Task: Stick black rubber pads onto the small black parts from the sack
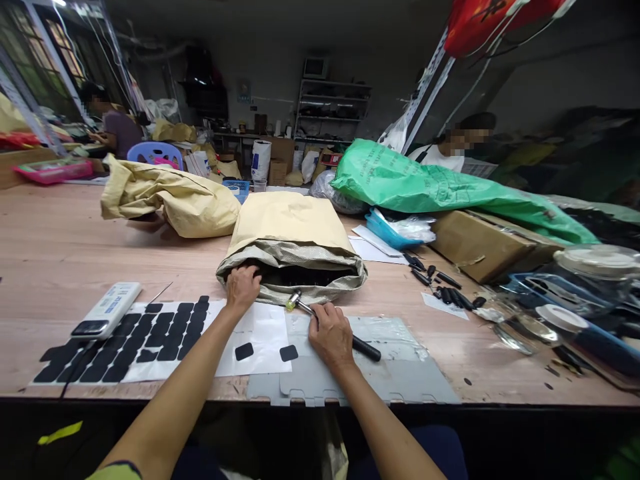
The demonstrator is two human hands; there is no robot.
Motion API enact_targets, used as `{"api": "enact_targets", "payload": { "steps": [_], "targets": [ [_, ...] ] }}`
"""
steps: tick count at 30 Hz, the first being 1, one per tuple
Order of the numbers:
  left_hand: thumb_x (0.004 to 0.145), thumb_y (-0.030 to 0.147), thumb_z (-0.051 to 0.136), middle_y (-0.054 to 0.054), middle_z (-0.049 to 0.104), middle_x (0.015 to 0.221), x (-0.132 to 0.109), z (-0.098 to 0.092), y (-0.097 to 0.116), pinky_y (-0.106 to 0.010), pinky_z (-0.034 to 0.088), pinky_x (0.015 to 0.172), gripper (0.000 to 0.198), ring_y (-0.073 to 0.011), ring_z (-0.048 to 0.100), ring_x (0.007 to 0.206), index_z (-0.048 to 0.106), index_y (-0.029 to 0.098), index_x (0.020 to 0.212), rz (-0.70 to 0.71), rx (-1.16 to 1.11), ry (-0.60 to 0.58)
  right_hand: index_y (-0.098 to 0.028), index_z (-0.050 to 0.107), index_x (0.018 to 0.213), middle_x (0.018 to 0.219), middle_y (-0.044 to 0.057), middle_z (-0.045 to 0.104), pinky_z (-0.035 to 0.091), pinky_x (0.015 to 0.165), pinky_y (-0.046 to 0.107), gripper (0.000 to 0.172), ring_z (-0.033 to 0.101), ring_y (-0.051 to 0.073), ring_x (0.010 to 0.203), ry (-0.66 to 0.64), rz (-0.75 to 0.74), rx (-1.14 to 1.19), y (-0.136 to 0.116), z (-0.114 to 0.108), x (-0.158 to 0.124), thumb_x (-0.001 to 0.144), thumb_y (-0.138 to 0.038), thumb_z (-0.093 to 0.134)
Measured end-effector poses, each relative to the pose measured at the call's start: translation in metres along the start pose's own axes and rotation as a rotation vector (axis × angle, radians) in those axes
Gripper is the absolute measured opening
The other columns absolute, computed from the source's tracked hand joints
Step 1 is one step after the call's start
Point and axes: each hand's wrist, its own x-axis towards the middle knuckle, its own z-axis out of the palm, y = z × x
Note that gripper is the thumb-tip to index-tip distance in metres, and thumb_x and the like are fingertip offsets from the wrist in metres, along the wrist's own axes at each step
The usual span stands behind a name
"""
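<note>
My left hand (243, 290) reaches into the left side of the mouth of a tan woven sack (293, 217), which lies on its side. Its fingers are curled at the dark opening; whatever they hold is hidden by the sack and shadow. Closed around the black handle of a small hammer (367, 348), my right hand (333, 335) rests over a grey mat (420, 373). The hammer's metal head with a yellowish tip points toward the sack. Two black rounded pads (245, 351) lie between my forearms, one on white backing paper and one at its edge.
Left are a sheet of black pads (170, 333), a white device with a display (107, 310) and another tan sack (200, 207). Right are black handles (453, 297), a cardboard box (480, 243), a green sack (400, 177) and clear jars (597, 280). Two people sit farther back.
</note>
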Motion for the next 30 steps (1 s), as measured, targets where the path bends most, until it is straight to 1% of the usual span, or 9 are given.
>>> {"api": "enact_targets", "payload": {
  "steps": [2,4,6,9,14,20,25,27,30],
  "targets": [
    [0.087,0.024,0.057,-0.008,0.069,0.103,-0.029,-0.011,0.004,-0.04,0.044,0.092,0.027,-0.0267,0.055,0.101,0.07,0.02,0.11,0.115,-0.088,-0.043,-0.022,0.066,0.104,0.093,0.005,0.06,0.03,0.074,0.03,0.022,0.047,0.019,0.087,0.0,-0.002,-0.008,0.0,0.0,0.0,0.085,-0.018,0.054],
    [0.086,0.025,0.059,-0.004,0.069,0.099,-0.056,-0.018,0.006,-0.036,0.044,0.088,0.023,-0.0233,0.055,0.097,0.071,0.022,0.106,0.208,-0.212,-0.165,-0.022,0.066,0.104,0.092,0.005,0.059,0.029,0.074,0.03,0.022,0.047,0.019,0.087,0.002,-0.007,-0.013,0.001,0.001,0.0,0.085,-0.018,0.054],
    [0.084,0.025,0.061,-0.003,0.069,0.097,-0.078,-0.021,0.004,-0.035,0.045,0.085,0.021,-0.0226,0.055,0.096,0.072,0.022,0.102,0.228,-0.286,-0.277,-0.021,0.066,0.103,0.092,0.005,0.059,0.029,0.074,0.03,0.022,0.047,0.019,0.086,0.003,-0.011,-0.018,0.001,0.001,0.0,0.085,-0.019,0.054],
    [0.081,0.025,0.064,-0.004,0.068,0.094,-0.095,-0.015,-0.005,-0.034,0.044,0.084,0.019,-0.0232,0.054,0.097,0.073,0.022,0.097,0.216,-0.299,-0.353,-0.021,0.066,0.105,0.092,0.005,0.059,0.029,0.073,0.031,0.023,0.047,0.019,0.086,0.003,-0.01,-0.021,0.001,0.001,-0.001,0.086,-0.019,0.054],
    [0.079,0.03,0.067,-0.005,0.066,0.091,-0.101,-0.003,-0.011,-0.035,0.044,0.081,0.022,-0.0237,0.053,0.094,0.075,0.022,0.098,0.183,-0.264,-0.32,-0.023,0.067,0.108,0.093,0.004,0.06,0.031,0.073,0.03,0.023,0.047,0.018,0.086,-0.006,0.003,-0.015,0.003,0.003,-0.002,0.088,-0.024,0.056],
    [0.078,0.031,0.069,-0.004,0.065,0.09,-0.101,-0.007,-0.008,-0.034,0.044,0.081,0.021,-0.0232,0.053,0.093,0.075,0.022,0.096,0.169,-0.281,-0.324,-0.025,0.069,0.107,0.092,0.004,0.062,0.036,0.074,0.029,0.023,0.052,0.017,0.086,-0.06,0.014,0.04,0.005,-0.003,0.002,0.091,-0.024,0.053],
    [0.077,0.032,0.07,-0.004,0.065,0.089,-0.1,-0.007,-0.008,-0.034,0.043,0.079,0.022,-0.0237,0.053,0.093,0.076,0.022,0.096,0.156,-0.278,-0.329,-0.025,0.066,0.115,0.101,0.003,0.067,0.043,0.075,0.027,0.03,0.06,0.017,0.09,-0.03,0.069,0.291,-0.014,-0.03,-0.011,0.096,-0.031,0.045],
    [0.078,0.032,0.07,-0.004,0.065,0.089,-0.1,-0.006,-0.009,-0.034,0.043,0.079,0.021,-0.0236,0.053,0.093,0.077,0.023,0.096,0.157,-0.283,-0.33,-0.024,0.066,0.117,0.103,0.005,0.068,0.046,0.074,0.026,0.032,0.062,0.017,0.09,-0.066,0.026,0.405,-0.025,-0.039,-0.021,0.097,-0.033,0.043],
    [0.077,0.03,0.071,-0.003,0.066,0.09,-0.1,-0.003,-0.01,-0.033,0.043,0.08,0.019,-0.0229,0.053,0.094,0.077,0.024,0.094,0.17,-0.287,-0.324,-0.025,0.066,0.117,0.099,0.004,0.068,0.048,0.072,0.024,0.032,0.064,0.015,0.086,-0.109,-0.057,0.46,-0.037,-0.045,-0.038,0.097,-0.034,0.042]
  ]
}}
